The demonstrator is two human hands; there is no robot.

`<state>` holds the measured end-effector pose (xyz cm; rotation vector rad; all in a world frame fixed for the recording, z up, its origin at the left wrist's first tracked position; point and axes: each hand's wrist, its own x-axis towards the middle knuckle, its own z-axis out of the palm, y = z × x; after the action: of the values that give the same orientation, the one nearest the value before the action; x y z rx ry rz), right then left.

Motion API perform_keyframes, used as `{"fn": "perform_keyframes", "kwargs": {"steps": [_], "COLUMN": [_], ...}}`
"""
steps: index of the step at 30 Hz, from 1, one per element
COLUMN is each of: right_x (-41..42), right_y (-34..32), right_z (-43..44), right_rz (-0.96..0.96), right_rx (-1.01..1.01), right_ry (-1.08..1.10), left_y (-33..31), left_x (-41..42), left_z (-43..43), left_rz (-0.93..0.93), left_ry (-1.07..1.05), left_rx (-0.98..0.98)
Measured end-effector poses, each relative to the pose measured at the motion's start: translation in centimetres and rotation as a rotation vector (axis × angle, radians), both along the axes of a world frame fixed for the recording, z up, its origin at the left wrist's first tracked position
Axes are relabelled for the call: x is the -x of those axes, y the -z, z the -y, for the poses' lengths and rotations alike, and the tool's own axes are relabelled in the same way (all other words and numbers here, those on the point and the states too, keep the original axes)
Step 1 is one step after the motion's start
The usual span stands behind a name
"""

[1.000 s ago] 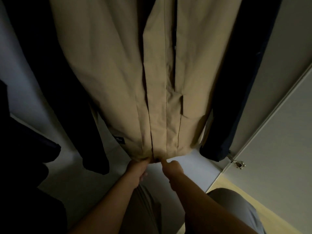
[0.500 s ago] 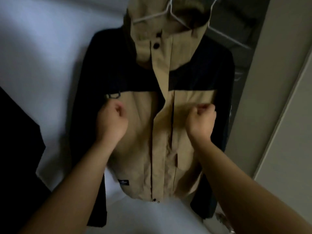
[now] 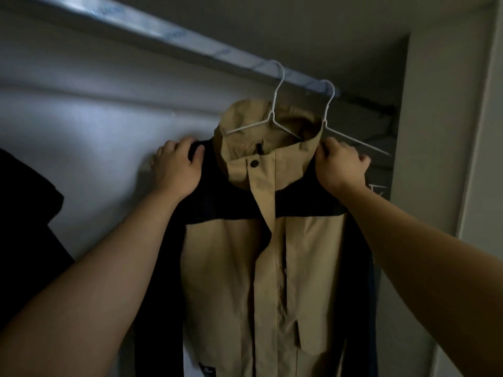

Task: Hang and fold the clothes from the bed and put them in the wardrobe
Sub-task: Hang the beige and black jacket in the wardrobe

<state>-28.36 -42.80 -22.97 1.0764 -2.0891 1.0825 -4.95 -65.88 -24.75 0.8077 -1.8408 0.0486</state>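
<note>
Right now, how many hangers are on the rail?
2. One hanger carries the jacket; a second hanger hangs right of it on the rail, its arm bare above the right hand. Others may hide in the dark right corner.

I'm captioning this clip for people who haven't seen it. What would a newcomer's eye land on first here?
The tan and black jacket stands out first, hanging mid-frame on a white wire hanger hooked over the wardrobe rail. Next come the two bare arms reaching up: the left hand grips the jacket's dark shoulder and the right hand holds it beside the hood. A second hanger, bare, hangs just to the right.
</note>
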Motion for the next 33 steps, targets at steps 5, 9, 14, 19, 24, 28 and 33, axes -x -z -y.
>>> {"fn": "perform_keyframes", "kwargs": {"steps": [5,9,14,19,24,28,33], "right_x": [0.9,1.6,1.9,2.1,3.1,3.5,3.4], "right_y": [0.1,0.5,0.9,1.2,-0.1,-0.2,0.1], "right_z": [1.3,1.9,2.8,2.2,0.7,0.4,0.0], "right_rz": [-0.099,-0.126,-0.117,0.033,0.213,0.213,0.235], "right_rx": [0.014,0.055,0.099,0.193,0.126,0.157,0.22], "right_ry": [-0.022,-0.009,-0.035,-0.225,-0.314,-0.341,-0.338], "left_y": [-1.7,-2.5,-3.1,-3.1,-2.3,-2.5,-2.2], "left_x": [1.2,1.7,1.3,-0.6,-2.2,-2.1,-2.5], "left_z": [-0.5,-0.7,-0.7,0.1,0.7,0.2,0.1], "left_rz": [0.065,0.116,0.105,0.08,-0.025,-0.065,-0.035], "left_ry": [0.051,0.063,0.118,0.318,0.354,0.319,0.28], "left_rx": [0.113,0.184,0.202,0.144,0.2,0.304,0.267]}}
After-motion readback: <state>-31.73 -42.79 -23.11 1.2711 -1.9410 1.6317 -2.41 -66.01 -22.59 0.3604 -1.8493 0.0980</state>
